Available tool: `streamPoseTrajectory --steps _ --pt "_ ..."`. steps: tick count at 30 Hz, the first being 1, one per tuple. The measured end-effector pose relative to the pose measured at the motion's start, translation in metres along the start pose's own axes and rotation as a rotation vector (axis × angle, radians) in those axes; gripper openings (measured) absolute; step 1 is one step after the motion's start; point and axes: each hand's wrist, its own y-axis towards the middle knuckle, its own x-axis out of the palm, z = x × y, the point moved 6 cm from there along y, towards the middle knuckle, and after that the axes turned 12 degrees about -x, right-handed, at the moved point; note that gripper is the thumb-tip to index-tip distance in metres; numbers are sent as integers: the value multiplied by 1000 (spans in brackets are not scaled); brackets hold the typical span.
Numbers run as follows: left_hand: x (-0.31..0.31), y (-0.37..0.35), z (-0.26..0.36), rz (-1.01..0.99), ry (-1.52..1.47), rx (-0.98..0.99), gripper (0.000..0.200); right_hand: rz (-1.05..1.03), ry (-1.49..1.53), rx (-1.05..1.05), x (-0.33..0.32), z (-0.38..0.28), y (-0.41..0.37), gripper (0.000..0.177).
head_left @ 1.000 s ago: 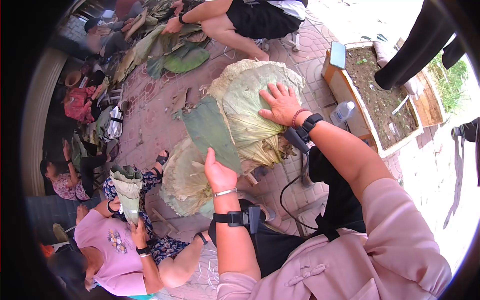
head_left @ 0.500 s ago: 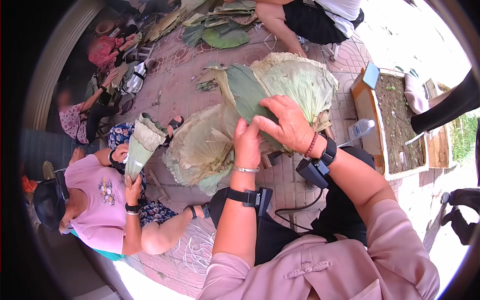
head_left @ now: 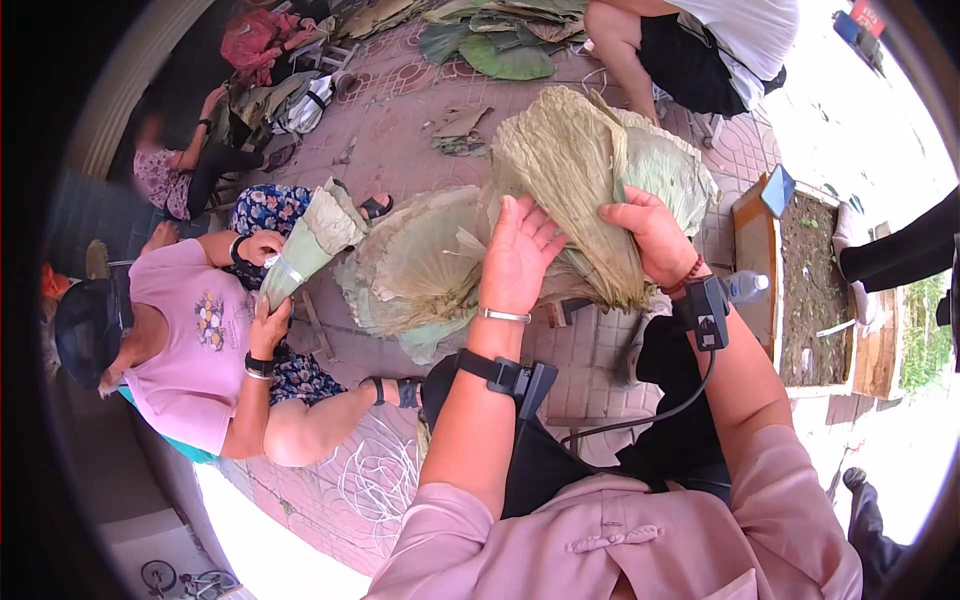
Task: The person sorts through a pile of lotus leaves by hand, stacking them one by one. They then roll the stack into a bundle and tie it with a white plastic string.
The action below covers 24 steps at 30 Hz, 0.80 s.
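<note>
In front of me a large dried, folded lotus leaf (head_left: 560,150) stands with its yellowish side facing me. My right hand (head_left: 652,238) grips its right edge, thumb in front and fingers behind. My left hand (head_left: 520,255) is open, palm up and fingers spread, right at the leaf's lower left edge. More dried leaves (head_left: 415,265) are spread out in a pile below and to the left, with further pale leaves (head_left: 680,165) behind on the right.
On my left a seated person (head_left: 190,340) holds a rolled leaf bundle (head_left: 310,240) with a white band. White string (head_left: 378,480) lies on the paving. To the right are a water bottle (head_left: 745,286) and a soil-filled planter box (head_left: 762,270). More leaves (head_left: 500,45) lie at the back.
The leaf has turned from its green side to its yellowish side. My hands have moved apart: the left has opened palm up, the right has shifted right onto the leaf's edge.
</note>
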Motion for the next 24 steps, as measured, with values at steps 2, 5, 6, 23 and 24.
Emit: streamPoseTrajectory --steps 2,5,6,23,24 --pt "20 -1 1 -252 -60 16 49 -97 -14 180 2 11 -4 24" --pt "11 1 -4 -98 -36 53 33 -90 -47 149 5 14 -4 29" --pt "8 1 -5 -37 12 65 30 -36 -61 122 3 12 -4 30" --pt "7 0 4 -42 -85 130 39 37 -159 12 -4 13 2 29" --pt "6 -1 3 -33 -109 107 39 55 -136 38 -5 14 1 29"
